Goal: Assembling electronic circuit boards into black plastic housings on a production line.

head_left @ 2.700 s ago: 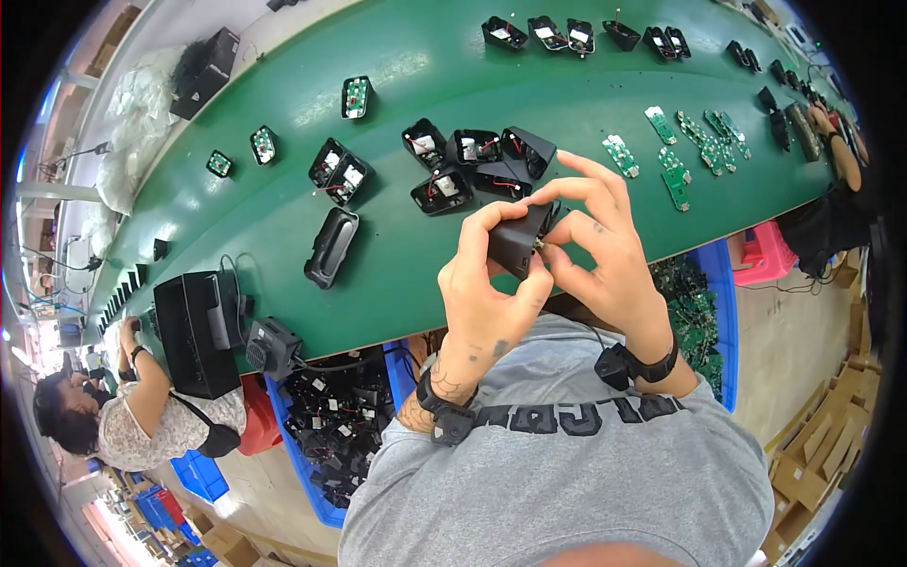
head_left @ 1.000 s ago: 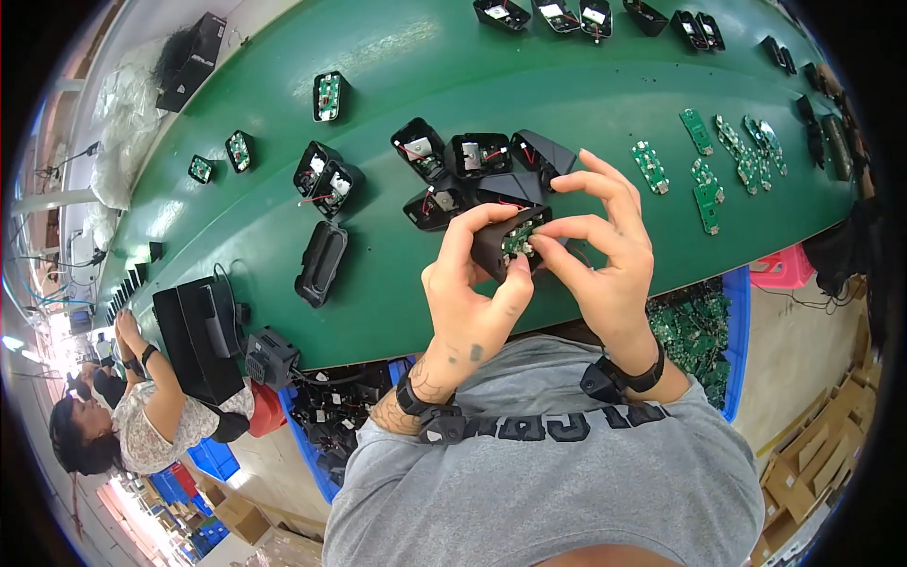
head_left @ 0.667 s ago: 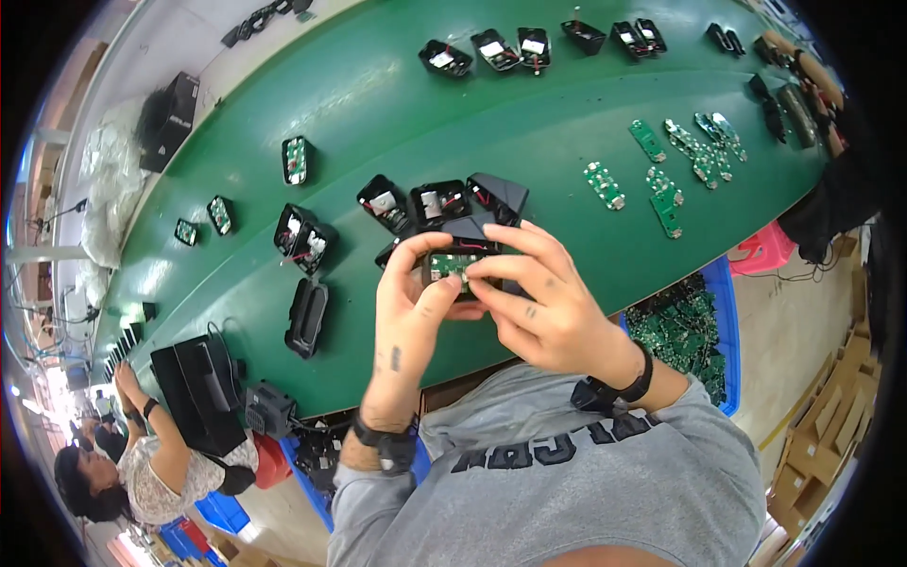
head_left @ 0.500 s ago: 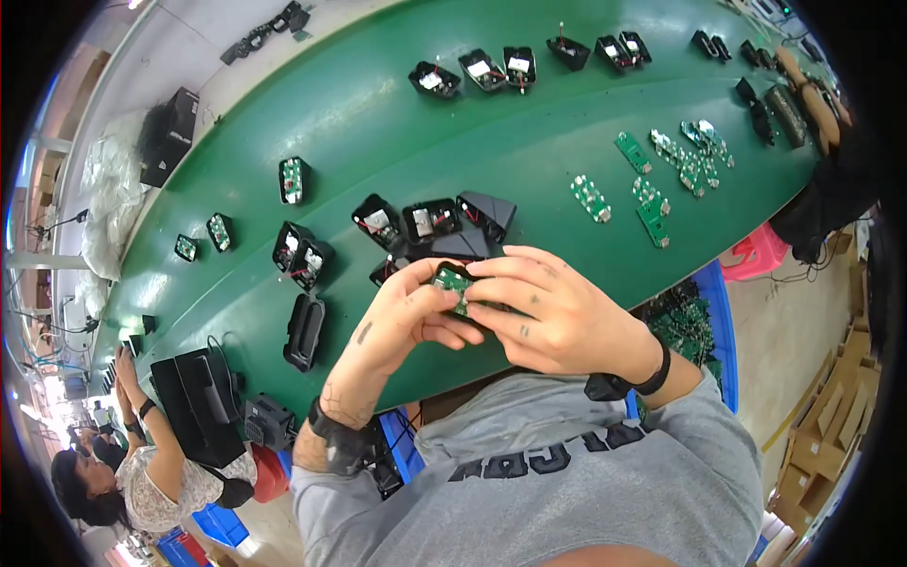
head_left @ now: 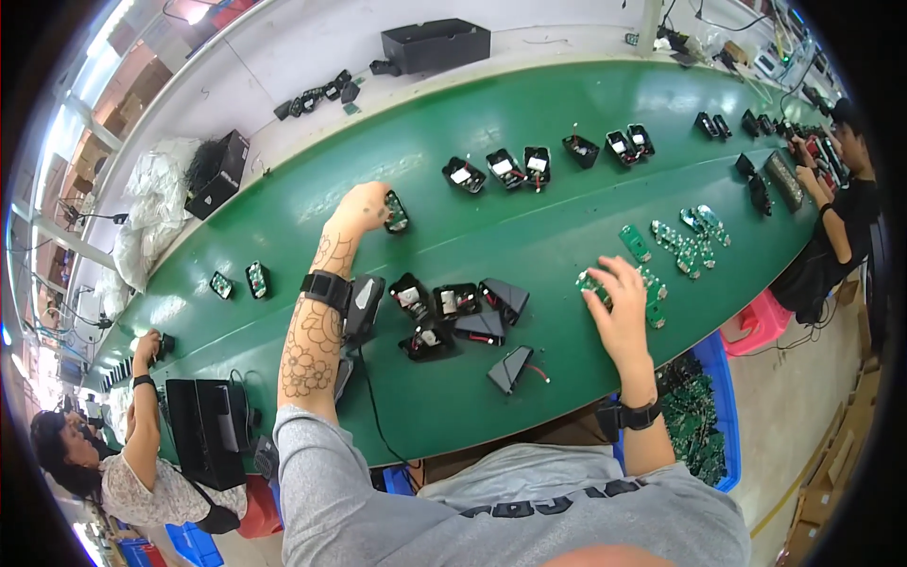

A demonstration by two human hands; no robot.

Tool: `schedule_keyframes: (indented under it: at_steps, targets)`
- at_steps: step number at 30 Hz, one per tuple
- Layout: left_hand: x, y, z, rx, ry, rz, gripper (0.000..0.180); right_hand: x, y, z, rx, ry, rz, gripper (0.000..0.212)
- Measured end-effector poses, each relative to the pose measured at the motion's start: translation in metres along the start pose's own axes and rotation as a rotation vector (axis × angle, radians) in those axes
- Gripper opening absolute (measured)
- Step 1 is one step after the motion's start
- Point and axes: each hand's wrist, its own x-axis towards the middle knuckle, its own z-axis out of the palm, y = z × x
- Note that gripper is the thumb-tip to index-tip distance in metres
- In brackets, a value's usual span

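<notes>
My left hand (head_left: pixel 362 204) stretches far out over the green belt (head_left: pixel 529 222). Its fingers close on a black housing with a green board (head_left: pixel 396 213) that rests on the belt. My right hand (head_left: pixel 619 291) lies to the right, fingertips pinching a green circuit board (head_left: pixel 591 281) at the edge of a row of several loose boards (head_left: pixel 685 236). Between my arms lies a cluster of open black housings (head_left: pixel 453 310). A single black shell with a red wire (head_left: pixel 511 367) lies nearer to me.
A further row of black housings (head_left: pixel 529 163) lies across the belt. A blue bin of circuit boards (head_left: pixel 701 416) and a pink bin (head_left: pixel 756 321) stand at my right. One person works at lower left (head_left: pixel 132 454), another at upper right (head_left: pixel 836 203).
Both hands held one housing with a board close to my chest. They have parted: the left carried it out onto the belt, and the right reached over to the loose boards.
</notes>
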Motion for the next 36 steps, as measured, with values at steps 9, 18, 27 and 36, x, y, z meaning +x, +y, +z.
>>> schedule_keyframes:
  at_steps: [9,18,27,36]
  targets:
    - [0.06,0.091,0.022,-0.144,0.185,-0.208,0.043,0.01,-0.012,-0.005,0.132,-0.03,-0.19,0.03]
    - [0.039,0.104,0.044,-0.879,0.202,0.049,0.041,0.007,-0.006,-0.004,0.387,0.158,0.056,0.022]
    - [-0.17,0.177,-0.021,-2.109,-0.308,-0.312,0.051,-0.003,-0.019,-0.016,0.34,0.14,0.032,0.021]
    - [-0.227,0.207,0.04,-1.94,0.003,-0.453,0.049,-0.016,-0.087,-0.023,1.366,-0.347,0.328,0.013]
